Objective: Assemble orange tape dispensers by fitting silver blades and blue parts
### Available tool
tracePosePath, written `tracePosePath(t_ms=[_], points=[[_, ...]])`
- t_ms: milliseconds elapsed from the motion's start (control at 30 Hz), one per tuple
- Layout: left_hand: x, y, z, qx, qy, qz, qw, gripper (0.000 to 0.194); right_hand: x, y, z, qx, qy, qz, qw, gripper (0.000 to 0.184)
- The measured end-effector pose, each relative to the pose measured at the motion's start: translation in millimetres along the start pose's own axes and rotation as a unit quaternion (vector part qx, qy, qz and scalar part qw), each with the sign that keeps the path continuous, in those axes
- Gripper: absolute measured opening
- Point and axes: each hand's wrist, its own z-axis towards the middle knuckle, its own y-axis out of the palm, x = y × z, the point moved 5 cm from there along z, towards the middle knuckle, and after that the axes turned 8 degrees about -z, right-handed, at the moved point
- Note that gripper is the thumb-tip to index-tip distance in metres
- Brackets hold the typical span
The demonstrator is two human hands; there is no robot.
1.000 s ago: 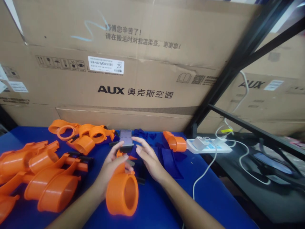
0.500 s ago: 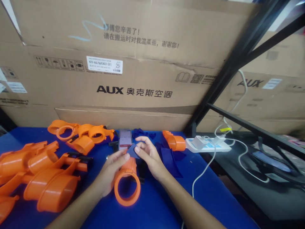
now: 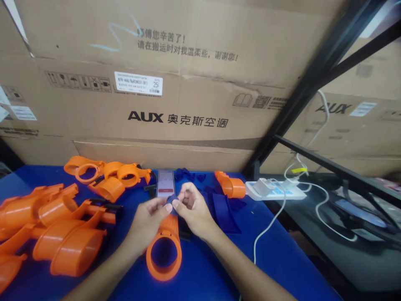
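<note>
Fingertips of the left hand (image 3: 146, 218) and right hand (image 3: 198, 214) are pinching a small blue piece (image 3: 171, 201) by an orange ringed part (image 3: 169, 226), seemingly positioning it and calling for steady thumbs.

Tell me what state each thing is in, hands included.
Left hand: pinching the small blue piece
Right hand: pinching it too
Small blue piece: held between both hands
Nearest orange part: ring end facing the camera
Phone beyond the hands: screen lit
White power strip: plugs inserted
</note>
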Motion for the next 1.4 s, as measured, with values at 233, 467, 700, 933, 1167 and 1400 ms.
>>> tracePosePath(t_ms=[233, 467, 700, 933, 1167, 1400], points=[[1, -1.0, 2, 0.029, 0.005, -0.014, 0.999, 0.044, -1, -2, 2, -0.002, 0.016, 0.001, 1.0, 0.044], [1, 2.6, -1, 0.013, -0.015, -0.027, 0.999, 0.044, 1, -2, 0, 0.007, 0.019, 0.02, 1.0, 0.043], [1, 2.6, 0, 0.013, -0.023, -0.038, 0.999, 0.048, 1, 1, 2, -0.015, 0.02, -0.01, 1.0, 0.038], [0, -1.1, 1, 0.033, -0.041, -0.099, 0.994, 0.051, -30, -54, 12, 0.05, -0.119, -0.428, 0.894, 0.023], [-6, 0.9, 1, 0.035, -0.131, -0.231, 0.964, 0.042, 2, -89, 13, -0.111, -0.01, -0.674, 0.73, 0.063], [-4, 0.5, 2, 0.079, -0.132, -0.312, 0.937, 0.039, 8, -85, 19, -0.126, -0.022, -0.671, 0.73, 0.043]])
